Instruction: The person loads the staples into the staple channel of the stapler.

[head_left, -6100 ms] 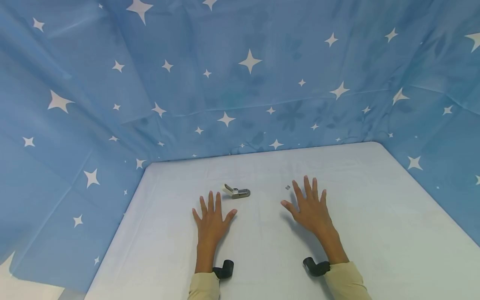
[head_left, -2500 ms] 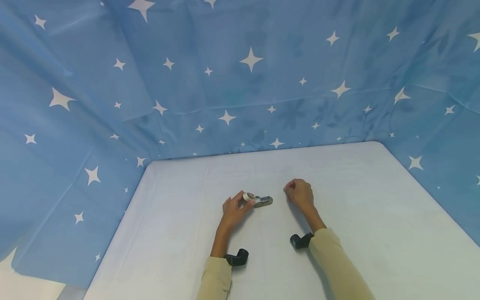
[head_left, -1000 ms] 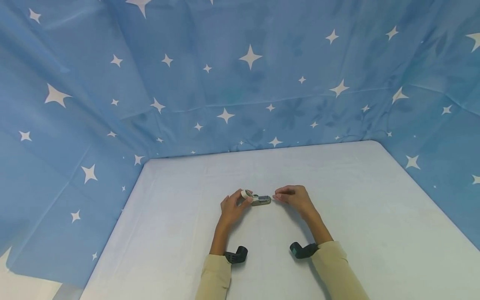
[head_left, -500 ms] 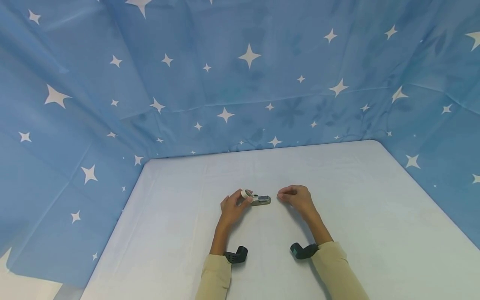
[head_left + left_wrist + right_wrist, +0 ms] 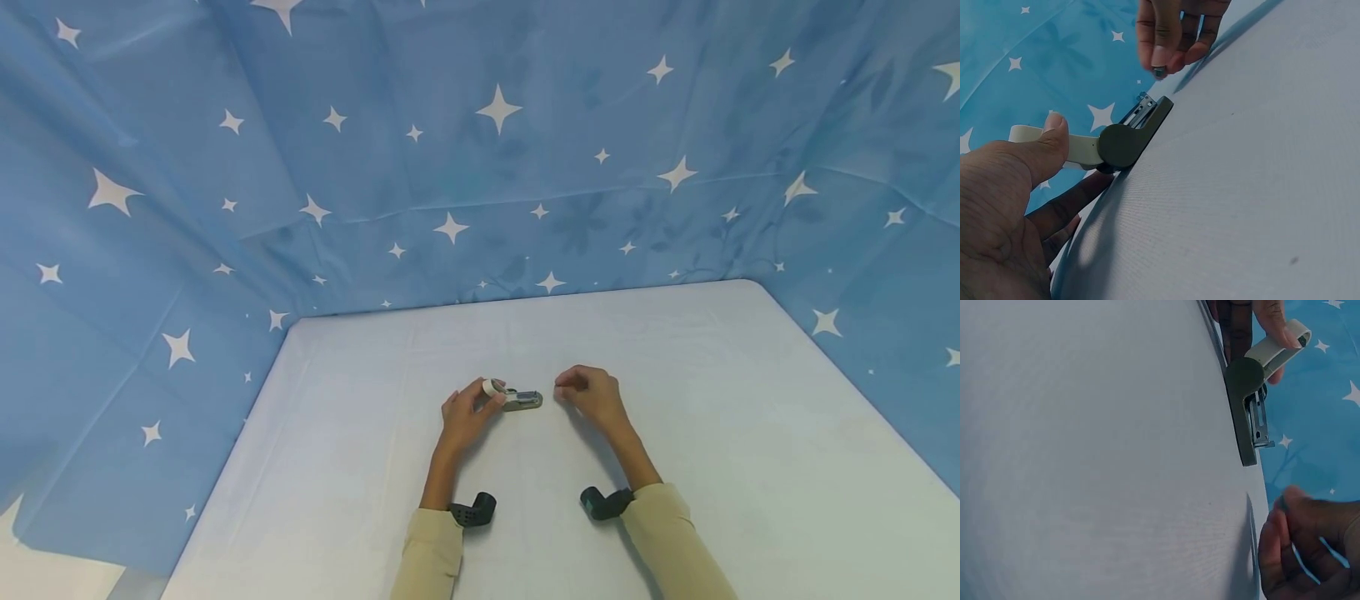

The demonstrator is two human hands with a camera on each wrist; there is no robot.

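Observation:
A small stapler (image 5: 522, 401) with a dark green base and a cream top stands on the white table, its top swung up and back. My left hand (image 5: 465, 418) holds it by that raised top, with the thumb on the cream part (image 5: 1082, 149) in the left wrist view. The metal staple channel (image 5: 1259, 422) is exposed in the right wrist view. Just beyond the stapler's front end, my right hand (image 5: 596, 396) pinches a small dark grey piece (image 5: 1159, 72), probably a short strip of staples, between thumb and fingertip. It is held above the table, apart from the stapler.
The white-covered table (image 5: 337, 467) reaches back to a blue curtain (image 5: 420, 183) with white stars, which also hangs on the left and right. A black wrist camera (image 5: 474, 510) is strapped to each forearm.
Both hands lay spread flat at first. The left then took the open stapler and shifted it right; the right picked up the small grey piece, reached the stapler's front, then drew back slightly.

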